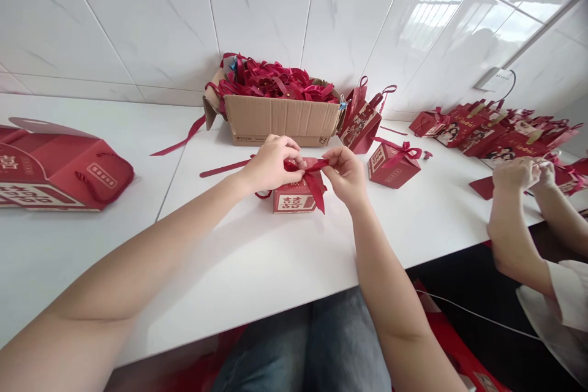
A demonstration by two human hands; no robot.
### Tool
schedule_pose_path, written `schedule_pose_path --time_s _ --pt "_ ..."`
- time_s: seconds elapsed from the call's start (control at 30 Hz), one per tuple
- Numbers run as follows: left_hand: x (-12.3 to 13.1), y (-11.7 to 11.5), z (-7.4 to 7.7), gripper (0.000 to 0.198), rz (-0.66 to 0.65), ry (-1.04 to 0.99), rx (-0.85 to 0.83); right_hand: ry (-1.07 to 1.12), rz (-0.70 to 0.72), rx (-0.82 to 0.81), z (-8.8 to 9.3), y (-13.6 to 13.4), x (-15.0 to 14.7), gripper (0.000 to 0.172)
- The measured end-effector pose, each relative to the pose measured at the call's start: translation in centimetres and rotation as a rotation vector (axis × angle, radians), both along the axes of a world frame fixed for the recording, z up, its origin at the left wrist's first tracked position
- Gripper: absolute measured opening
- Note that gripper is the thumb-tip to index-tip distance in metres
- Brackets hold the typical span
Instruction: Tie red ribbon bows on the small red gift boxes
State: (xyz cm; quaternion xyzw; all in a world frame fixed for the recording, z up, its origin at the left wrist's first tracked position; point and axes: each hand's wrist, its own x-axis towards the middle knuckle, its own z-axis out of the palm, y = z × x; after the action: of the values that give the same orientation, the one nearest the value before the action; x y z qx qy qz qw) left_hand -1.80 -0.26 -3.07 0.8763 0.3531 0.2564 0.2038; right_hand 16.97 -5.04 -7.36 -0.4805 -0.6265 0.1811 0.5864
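In front of me on the white table stands a small red gift box (294, 203) with a cream panel and red characters. A dark red ribbon (315, 188) forms a bow across its top, one tail hanging over the front. My left hand (274, 162) pinches the bow's left side, its fingers partly covering the box top. On the other side, my right hand (345, 174) grips a loop of the ribbon between thumb and fingers. Part of a cord shows at the box's left, below my left hand.
Behind the box sits a cardboard carton (282, 116) heaped with red ribbons. A finished-looking bowed box (394, 162) and a red bag (361, 125) stand to its right. A large red box (55, 165) lies at left. Another person's hands (521, 173) work at right, near several red boxes.
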Motion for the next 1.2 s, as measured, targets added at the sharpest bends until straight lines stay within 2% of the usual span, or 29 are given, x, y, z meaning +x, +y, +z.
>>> schedule_pose_path --time_s 0.4,0.6,0.7,0.8,0.87,1.0,1.1,1.2 --pt "0.0 0.5 -0.6 0.015 0.022 0.044 0.037 -0.036 -0.02 0.029 0.2 -0.2 0.1 0.022" --pt "-0.2 0.8 -0.6 0.013 0.023 0.04 0.032 -0.104 -0.035 0.038 -0.3 0.1 -0.4 0.023" --pt "-0.6 1.0 0.1 0.02 0.028 -0.016 -0.012 -0.125 -0.028 0.031 -0.6 0.4 -0.7 0.026" --pt "-1.3 1.0 1.5 0.031 0.039 -0.132 -0.064 -0.042 -0.003 0.033 -0.6 0.6 -0.7 0.028" --pt "-1.9 1.1 2.6 0.03 0.087 -0.163 -0.082 -0.011 0.024 0.023 -0.5 0.5 -0.5 0.03" --pt "-3.4 1.3 3.9 0.029 0.13 0.0 -0.157 -0.154 0.112 0.054 -0.3 0.3 -0.3 0.042" --pt "-3.7 1.3 4.1 0.031 0.097 0.145 -0.2 -0.322 0.143 0.139 -0.3 0.2 -0.5 0.049" --pt "-3.3 1.2 3.9 0.028 0.101 0.171 -0.164 -0.392 0.127 0.168 -0.5 0.2 -0.7 0.048"
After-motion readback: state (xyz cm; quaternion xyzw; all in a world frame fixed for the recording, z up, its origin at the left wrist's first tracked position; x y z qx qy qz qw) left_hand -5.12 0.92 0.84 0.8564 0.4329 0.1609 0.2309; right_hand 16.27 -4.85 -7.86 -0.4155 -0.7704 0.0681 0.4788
